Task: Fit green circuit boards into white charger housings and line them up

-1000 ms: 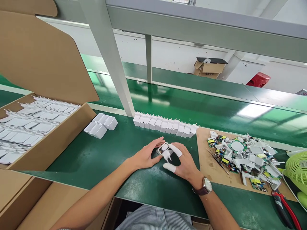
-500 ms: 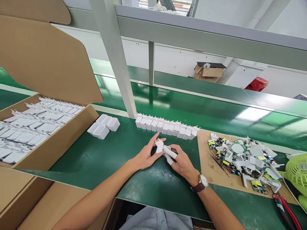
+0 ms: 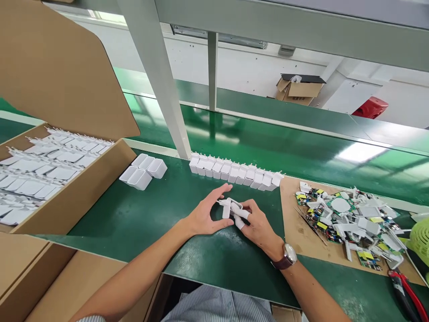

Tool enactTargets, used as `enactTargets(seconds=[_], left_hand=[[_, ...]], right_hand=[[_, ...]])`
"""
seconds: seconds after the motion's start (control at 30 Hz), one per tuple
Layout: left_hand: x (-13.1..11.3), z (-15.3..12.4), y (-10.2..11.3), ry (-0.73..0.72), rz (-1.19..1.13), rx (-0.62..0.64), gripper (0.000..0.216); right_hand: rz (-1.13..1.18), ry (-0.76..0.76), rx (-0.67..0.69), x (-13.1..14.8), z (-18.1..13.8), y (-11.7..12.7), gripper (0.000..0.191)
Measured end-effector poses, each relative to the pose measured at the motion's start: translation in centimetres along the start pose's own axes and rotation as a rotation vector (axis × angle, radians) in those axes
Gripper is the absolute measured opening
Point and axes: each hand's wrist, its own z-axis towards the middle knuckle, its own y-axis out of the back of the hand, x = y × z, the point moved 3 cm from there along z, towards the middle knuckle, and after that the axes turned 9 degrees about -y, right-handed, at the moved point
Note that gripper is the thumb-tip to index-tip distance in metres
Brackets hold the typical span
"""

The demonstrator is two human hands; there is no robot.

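My right hand (image 3: 263,230) has its fingers closed on a small white plug housing (image 3: 226,208) with pins, above the green bench. White covers sit on some of its fingertips. My left hand (image 3: 206,214) curves round the other side of the housing, thumb and fingers spread apart; the thumb tip lies close below the piece, and whether it touches is unclear. Just beyond both hands stands a row of white plug housings (image 3: 234,172) with pins on top. Several open white cases (image 3: 140,178) are grouped to the left.
At left, an open cardboard box (image 3: 97,185) holds rows of white housings. On the right, a brown board (image 3: 291,223) bears a heap of circuit boards and white parts (image 3: 355,223), with tweezers (image 3: 310,226) beside it. Red-handled pliers (image 3: 407,290) and a green fan (image 3: 420,237) are farther right.
The housing has turned between my hands and shows a narrower side. My left fingers have spread away from it, while my right hand keeps its hold. The view has tilted down slightly.
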Motion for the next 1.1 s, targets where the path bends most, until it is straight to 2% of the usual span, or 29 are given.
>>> enactTargets(seconds=[0.1,0.17,0.3,0.5,0.63,0.73,0.8,0.87,0.93,1.0,1.1], left_hand=[[-0.5,0.3,0.0,-0.052,0.052,0.029,0.062],[-0.6,0.3,0.1,-0.051,0.052,0.026,0.052],[-0.4,0.0,0.2,0.011,0.048,0.046,0.050],[-0.1,0.0,0.4,0.052,0.049,0.059,0.050],[0.0,0.0,0.6,0.065,0.034,0.068,0.049],[0.1,0.1,0.8,0.104,0.024,0.092,0.046],[0.2,0.0,0.8,0.122,0.008,0.095,0.051],[0.4,0.0,0.5,0.114,-0.043,0.063,0.075],[0.5,-0.1,0.2,0.082,-0.062,0.003,0.096],[0.5,-0.1,-0.3,0.045,0.009,-0.046,0.089],[0.1,-0.1,-0.9,-0.074,0.159,-0.095,0.060]], right_hand=[[-0.089,-0.051,0.057,-0.2,-0.1,-0.6,0.036],[-0.140,-0.070,0.070,-0.4,-0.1,-0.8,0.035],[-0.100,-0.034,0.067,-0.3,0.1,-0.7,0.039],[-0.043,-0.056,0.014,-0.2,-0.2,-0.2,0.040],[0.045,-0.102,0.024,-0.2,-0.2,-0.2,0.039],[0.087,-0.122,0.040,-0.4,0.1,-0.3,0.046],[0.089,-0.115,0.076,-0.5,0.3,-0.5,0.047],[0.180,-0.191,0.071,-0.8,0.6,-0.8,0.039],[0.437,-0.383,0.067,-1.4,0.7,-1.3,0.031],[0.700,-0.557,0.117,-1.5,0.7,-1.8,0.034],[0.836,-0.637,0.206,-0.9,0.6,-2.2,0.046]])
